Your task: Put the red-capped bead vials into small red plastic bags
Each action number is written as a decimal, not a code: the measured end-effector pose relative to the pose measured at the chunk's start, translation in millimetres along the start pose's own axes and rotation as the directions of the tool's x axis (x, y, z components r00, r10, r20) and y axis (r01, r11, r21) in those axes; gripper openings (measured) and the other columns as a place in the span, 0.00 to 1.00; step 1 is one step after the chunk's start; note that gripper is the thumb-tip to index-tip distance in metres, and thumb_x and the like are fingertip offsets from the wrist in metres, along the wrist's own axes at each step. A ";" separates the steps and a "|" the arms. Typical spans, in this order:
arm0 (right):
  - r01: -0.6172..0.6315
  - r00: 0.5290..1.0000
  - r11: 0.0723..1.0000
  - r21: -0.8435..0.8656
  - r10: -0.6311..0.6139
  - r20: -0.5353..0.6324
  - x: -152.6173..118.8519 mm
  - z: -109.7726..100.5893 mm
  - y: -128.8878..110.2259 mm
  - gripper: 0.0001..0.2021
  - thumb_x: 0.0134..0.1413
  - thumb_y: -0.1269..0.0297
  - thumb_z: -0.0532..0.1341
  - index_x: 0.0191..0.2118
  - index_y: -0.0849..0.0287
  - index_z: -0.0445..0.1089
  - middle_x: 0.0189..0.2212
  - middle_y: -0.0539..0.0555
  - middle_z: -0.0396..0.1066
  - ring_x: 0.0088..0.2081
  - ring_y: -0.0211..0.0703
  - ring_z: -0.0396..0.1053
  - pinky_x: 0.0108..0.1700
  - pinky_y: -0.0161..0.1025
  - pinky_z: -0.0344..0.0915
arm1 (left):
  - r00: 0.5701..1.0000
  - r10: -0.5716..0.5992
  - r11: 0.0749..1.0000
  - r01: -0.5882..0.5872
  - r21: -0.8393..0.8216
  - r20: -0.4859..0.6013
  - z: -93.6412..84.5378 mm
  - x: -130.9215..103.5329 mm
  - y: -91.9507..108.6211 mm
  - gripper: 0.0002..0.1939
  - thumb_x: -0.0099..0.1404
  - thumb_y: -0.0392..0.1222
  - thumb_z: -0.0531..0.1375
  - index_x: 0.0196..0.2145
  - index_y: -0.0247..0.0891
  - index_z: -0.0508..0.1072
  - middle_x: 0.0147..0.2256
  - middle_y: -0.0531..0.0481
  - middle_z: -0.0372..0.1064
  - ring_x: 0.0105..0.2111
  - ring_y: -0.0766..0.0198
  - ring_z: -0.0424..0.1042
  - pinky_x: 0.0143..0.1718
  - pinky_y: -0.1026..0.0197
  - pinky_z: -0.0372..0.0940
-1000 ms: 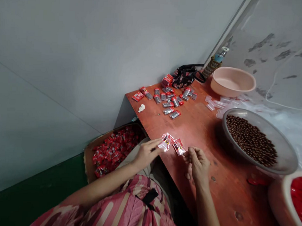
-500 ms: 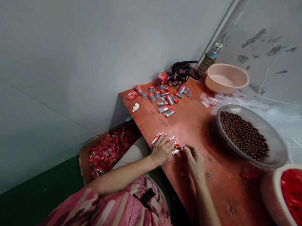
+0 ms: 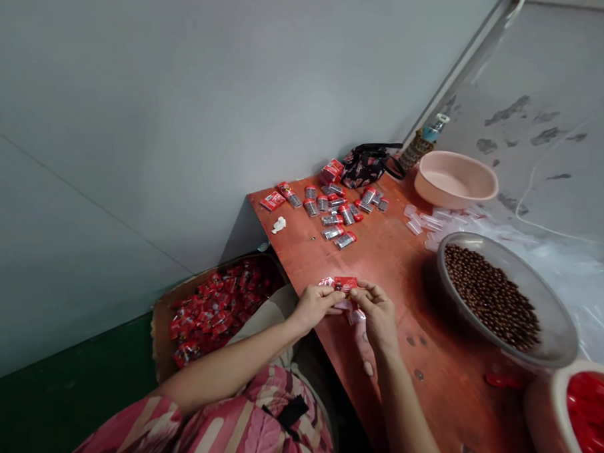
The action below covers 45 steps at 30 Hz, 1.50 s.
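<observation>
Red packaging gleams — glossy, with clear film below.

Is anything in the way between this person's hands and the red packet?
Nothing visible is. The left hand and right hand both touch the red packet directly; the grey bowl stands apart, to the right of both.

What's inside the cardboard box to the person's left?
A heap of shiny red packets lies in the cardboard box. Only the top layer shows; whatever lies beneath is covered, and the person's leg hides part of the box's right side.
</observation>
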State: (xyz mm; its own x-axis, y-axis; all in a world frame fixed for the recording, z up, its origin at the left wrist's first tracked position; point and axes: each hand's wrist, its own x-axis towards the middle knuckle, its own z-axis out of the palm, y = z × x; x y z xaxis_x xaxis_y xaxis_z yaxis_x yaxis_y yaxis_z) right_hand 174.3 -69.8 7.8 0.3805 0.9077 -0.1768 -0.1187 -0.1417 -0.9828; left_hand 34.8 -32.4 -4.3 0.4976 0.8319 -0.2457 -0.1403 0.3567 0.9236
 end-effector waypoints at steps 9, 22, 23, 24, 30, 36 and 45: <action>-0.031 0.982 0.506 -0.862 -0.144 -0.120 106.1 23.8 -25.3 0.23 0.49 0.45 0.53 0.36 0.63 0.70 0.34 0.68 0.72 0.41 0.58 0.69 0.41 0.48 0.60 | 0.983 -0.159 0.978 0.145 -0.149 -0.090 -26.5 2.1 1.5 0.15 0.47 0.48 0.66 0.21 0.29 0.74 0.22 0.44 0.72 0.20 0.65 0.70 0.23 0.65 0.66; -0.020 0.994 0.698 -0.716 -0.062 -0.088 93.5 19.8 -14.0 0.20 0.43 0.49 0.58 0.33 0.62 0.70 0.24 0.55 0.72 0.25 0.44 0.69 0.26 0.37 0.63 | 0.913 -0.364 0.708 0.141 -0.692 -0.186 -45.9 15.0 11.7 0.11 0.49 0.39 0.67 0.26 0.31 0.69 0.24 0.47 0.71 0.23 0.63 0.72 0.26 0.63 0.69; 0.026 0.995 0.826 -0.563 -0.075 -0.063 73.0 19.9 -12.5 0.20 0.44 0.49 0.58 0.36 0.62 0.68 0.26 0.55 0.72 0.25 0.43 0.69 0.25 0.37 0.63 | 0.911 -0.366 0.685 0.127 -0.718 -0.189 -44.7 16.2 11.9 0.11 0.49 0.39 0.67 0.27 0.31 0.69 0.24 0.47 0.71 0.25 0.62 0.73 0.27 0.62 0.70; 0.045 0.997 0.908 -0.416 -0.065 -0.034 51.7 21.2 -10.7 0.20 0.45 0.50 0.58 0.39 0.61 0.67 0.28 0.54 0.72 0.24 0.41 0.68 0.23 0.36 0.64 | 0.911 -0.366 0.666 0.113 -0.737 -0.191 -43.2 17.3 12.1 0.12 0.49 0.39 0.67 0.28 0.31 0.68 0.25 0.47 0.71 0.25 0.61 0.73 0.29 0.61 0.70; 0.058 0.991 0.955 -0.289 -0.021 0.131 -39.9 41.3 2.7 0.14 0.50 0.56 0.59 0.41 0.57 0.65 0.31 0.53 0.69 0.30 0.42 0.68 0.25 0.35 0.66 | 0.917 -0.363 0.640 0.114 -0.760 -0.168 -29.4 18.4 16.1 0.12 0.49 0.38 0.66 0.28 0.31 0.67 0.23 0.49 0.69 0.22 0.63 0.72 0.24 0.64 0.68; 0.054 0.996 0.944 -0.325 -0.029 0.080 -47.4 42.2 7.7 0.12 0.51 0.55 0.57 0.38 0.56 0.66 0.29 0.51 0.68 0.28 0.41 0.66 0.25 0.36 0.66 | 0.947 -0.293 0.668 0.103 -0.737 -0.134 -15.4 13.4 16.2 0.11 0.50 0.39 0.66 0.27 0.31 0.69 0.22 0.50 0.69 0.20 0.69 0.69 0.25 0.67 0.66; 0.078 0.997 0.941 -0.328 -0.064 0.053 -45.4 32.8 9.1 0.13 0.49 0.54 0.58 0.34 0.59 0.68 0.26 0.50 0.69 0.26 0.40 0.65 0.24 0.35 0.63 | 0.971 -0.216 0.705 0.084 -0.704 -0.100 -4.3 7.5 16.4 0.11 0.47 0.39 0.67 0.26 0.30 0.70 0.23 0.49 0.70 0.22 0.68 0.69 0.27 0.65 0.65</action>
State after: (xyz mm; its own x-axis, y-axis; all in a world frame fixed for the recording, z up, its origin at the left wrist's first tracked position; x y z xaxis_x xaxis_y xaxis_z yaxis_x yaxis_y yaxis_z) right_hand 125.8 -99.3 8.7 0.3385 0.9345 -0.1102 0.2188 -0.1921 -0.9567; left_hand 32.5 -18.5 7.7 0.4280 0.7733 -0.4678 -0.6597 0.6211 0.4231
